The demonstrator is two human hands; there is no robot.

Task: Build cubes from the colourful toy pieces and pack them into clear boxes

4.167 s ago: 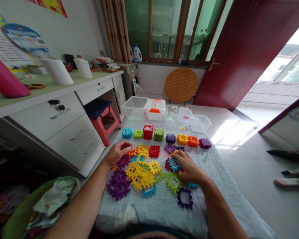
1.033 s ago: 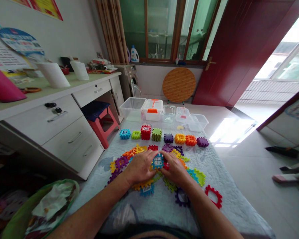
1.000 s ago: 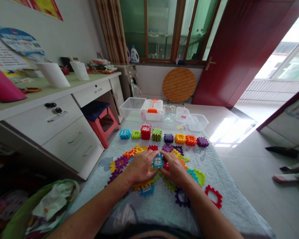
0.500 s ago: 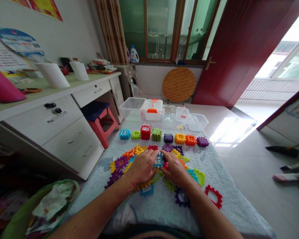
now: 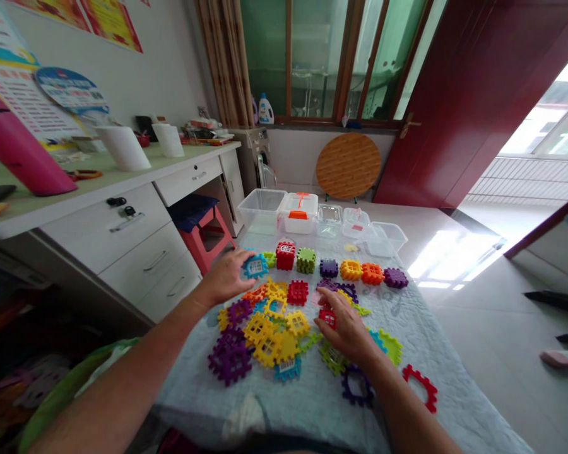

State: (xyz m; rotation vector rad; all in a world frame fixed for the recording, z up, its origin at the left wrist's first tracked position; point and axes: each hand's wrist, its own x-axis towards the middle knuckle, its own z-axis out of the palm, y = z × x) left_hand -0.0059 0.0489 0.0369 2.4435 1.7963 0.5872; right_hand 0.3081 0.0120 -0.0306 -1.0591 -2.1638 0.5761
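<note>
My left hand reaches to the left end of the row of blocks, its fingers closed on a blue toothed window tile. Behind that tile, the blue block at the row's end is mostly hidden. My right hand hovers low over the pile, fingers apart, close above a red window tile; it holds nothing that I can see. Yellow tiles, purple tiles and a red tile lie loose between and in front of my hands.
Built blocks stand in a row, among them a red block, a green block and an orange block. Clear plastic boxes line the far table edge. A red stool stands left. A red frame lies at right.
My hands have separated. The left has carried the blue tile from the middle to the row's left end; the right has let go and opened over the pile. The view has shifted slightly.
</note>
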